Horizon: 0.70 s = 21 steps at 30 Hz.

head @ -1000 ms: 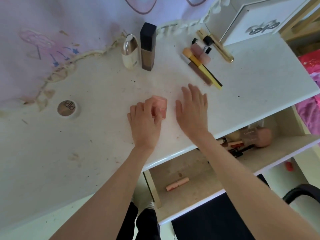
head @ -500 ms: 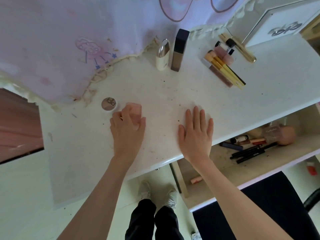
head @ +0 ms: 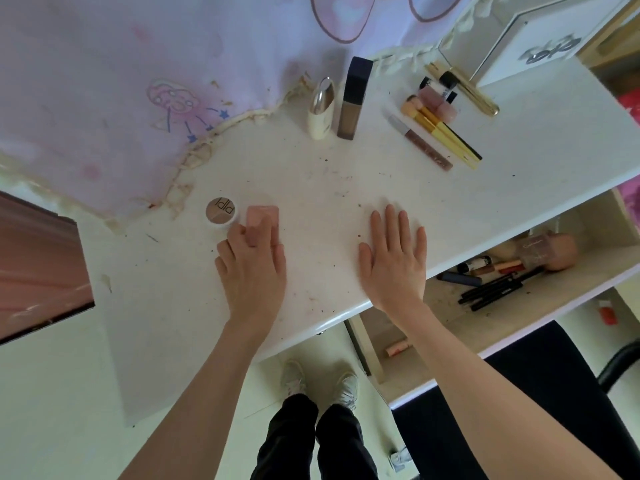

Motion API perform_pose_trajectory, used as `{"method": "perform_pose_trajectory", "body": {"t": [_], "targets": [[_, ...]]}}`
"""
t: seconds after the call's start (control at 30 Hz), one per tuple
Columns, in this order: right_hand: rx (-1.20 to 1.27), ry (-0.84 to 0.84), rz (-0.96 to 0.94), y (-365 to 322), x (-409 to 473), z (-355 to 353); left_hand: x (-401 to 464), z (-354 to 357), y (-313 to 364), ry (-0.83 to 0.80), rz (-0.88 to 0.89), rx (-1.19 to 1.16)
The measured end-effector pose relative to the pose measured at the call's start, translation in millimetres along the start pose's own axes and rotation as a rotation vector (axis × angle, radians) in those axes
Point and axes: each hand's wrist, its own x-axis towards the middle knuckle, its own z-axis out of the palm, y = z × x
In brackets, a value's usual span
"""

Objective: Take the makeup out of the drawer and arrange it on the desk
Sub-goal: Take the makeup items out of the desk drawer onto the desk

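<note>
left hand (head: 251,268) gripping pink compact (head: 262,224) on the desk (head: 346,188), round pot (head: 220,212) just beyond its fingers, right hand (head: 393,263) spread flat, open drawer (head: 519,296) of makeup to its right

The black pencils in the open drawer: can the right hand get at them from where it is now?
Probably yes. The right hand lies flat and empty on the desk edge, just above the open drawer. The black pencils lie uncovered on the drawer floor, with nothing over them.
</note>
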Motion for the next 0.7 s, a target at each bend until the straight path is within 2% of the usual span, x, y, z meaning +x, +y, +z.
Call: {"method": "perform_pose_trajectory", "body": {"t": [0.1,0.2,0.37,0.47,0.53,0.6,0.63,0.7], "targets": [[0.006,-0.005,-0.002,-1,0,0,-4,-5,-3,-0.04,0.022,0.046],[0.015,-0.017,-0.007,-2,0,-2,-7,-14,-1,-0.069,0.105,-0.026],[0.141,-0.044,-0.132,19,-20,-13,-34,-15,35,0.05,0.451,-0.26],[0.266,0.025,-0.159,53,-55,-13,-59,-6,69,0.064,0.674,-0.391],[0.383,0.148,-0.113,80,-73,-12,-78,5,93,0.031,0.77,-0.46],[0.4,0.218,-0.068,112,-82,-8,-97,20,117,-0.05,0.831,-0.495],[0.372,0.203,-0.049,128,-81,-7,-105,28,129,-0.102,0.853,-0.499],[0.283,0.053,0.0,162,-75,-4,-116,45,149,-0.218,0.873,-0.485]]}}
